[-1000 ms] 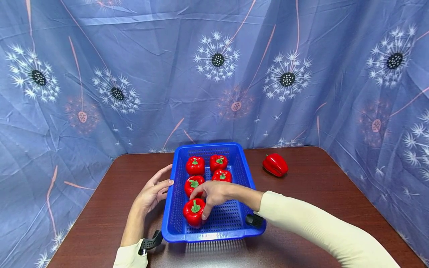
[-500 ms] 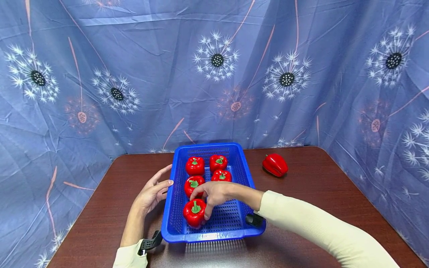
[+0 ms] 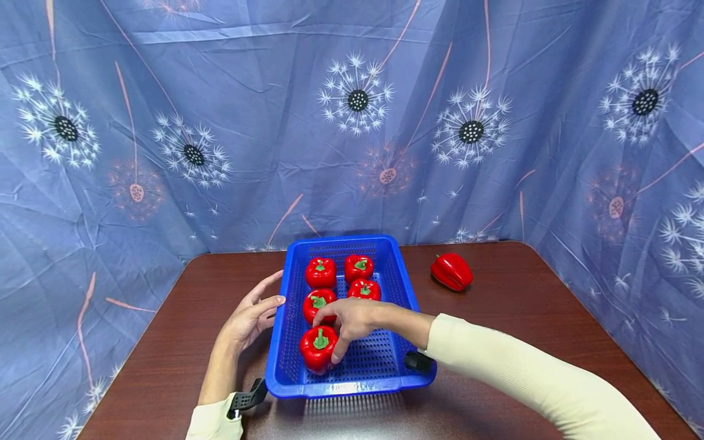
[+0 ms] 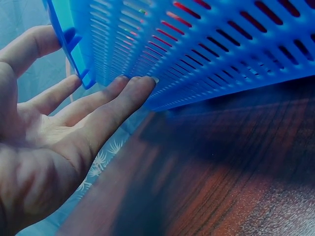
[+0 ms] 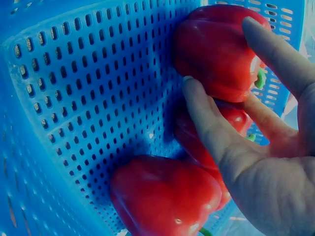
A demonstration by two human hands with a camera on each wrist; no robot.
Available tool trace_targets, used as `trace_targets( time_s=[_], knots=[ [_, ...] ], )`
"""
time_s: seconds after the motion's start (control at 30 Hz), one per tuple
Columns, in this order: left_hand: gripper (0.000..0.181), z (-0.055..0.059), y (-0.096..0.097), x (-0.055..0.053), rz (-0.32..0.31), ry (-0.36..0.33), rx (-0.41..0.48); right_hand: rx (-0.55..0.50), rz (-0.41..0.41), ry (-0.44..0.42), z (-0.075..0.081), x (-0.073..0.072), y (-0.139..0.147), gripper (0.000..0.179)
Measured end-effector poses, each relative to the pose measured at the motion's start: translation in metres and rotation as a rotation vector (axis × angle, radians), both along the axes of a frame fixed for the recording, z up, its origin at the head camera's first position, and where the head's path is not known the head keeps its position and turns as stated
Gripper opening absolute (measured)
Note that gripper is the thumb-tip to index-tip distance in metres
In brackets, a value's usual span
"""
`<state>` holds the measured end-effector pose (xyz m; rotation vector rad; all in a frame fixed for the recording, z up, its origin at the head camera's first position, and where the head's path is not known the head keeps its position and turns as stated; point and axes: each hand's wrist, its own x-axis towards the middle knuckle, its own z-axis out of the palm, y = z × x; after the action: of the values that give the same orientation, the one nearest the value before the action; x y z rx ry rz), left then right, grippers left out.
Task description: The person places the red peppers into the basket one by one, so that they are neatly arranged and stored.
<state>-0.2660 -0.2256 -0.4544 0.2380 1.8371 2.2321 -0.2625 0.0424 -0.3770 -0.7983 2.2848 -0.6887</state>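
Observation:
My right hand (image 3: 352, 318) reaches into a blue plastic basket (image 3: 352, 388) and holds the nearest red bell pepper (image 3: 315, 354), thumb on one side and fingers on the other. In the right wrist view this bell pepper (image 5: 211, 49) sits between the thumb and the fingers, green stem toward the palm. Outside the basket, my left hand (image 3: 250, 321) rests against its left side. The left wrist view shows the left thumb at the rim and the other fingers (image 4: 103, 110) stretched along the slotted wall. Several more red bell peppers (image 3: 321, 275) stand stem-up in the basket.
One more red bell pepper (image 3: 452, 271) lies on its side on the brown table (image 3: 495, 342), right of the basket. A blue dandelion-print curtain (image 3: 247, 122) hangs behind and on both sides. The basket's slotted floor (image 3: 374, 360) shows at its near right.
The right thumb and the nearest bell pepper have shifted only slightly. The left hand and the basket stay in place.

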Motion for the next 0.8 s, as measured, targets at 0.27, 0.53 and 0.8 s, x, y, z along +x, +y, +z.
trace_targets(
  time_s=[0.27,0.53,0.8],
  knots=[
    [0.068,0.000,0.000,-0.001,-0.005,0.014,-0.010,0.066,0.024,0.114,0.016,-0.001,0.007,0.071],
    [0.068,0.001,0.000,-0.002,-0.002,0.010,-0.001,-0.056,-0.012,0.240,0.044,-0.013,0.038,0.066],
    [0.068,0.000,-0.001,-0.001,-0.001,0.009,-0.003,-0.152,-0.131,0.318,0.059,-0.019,0.078,0.063]
  ],
)
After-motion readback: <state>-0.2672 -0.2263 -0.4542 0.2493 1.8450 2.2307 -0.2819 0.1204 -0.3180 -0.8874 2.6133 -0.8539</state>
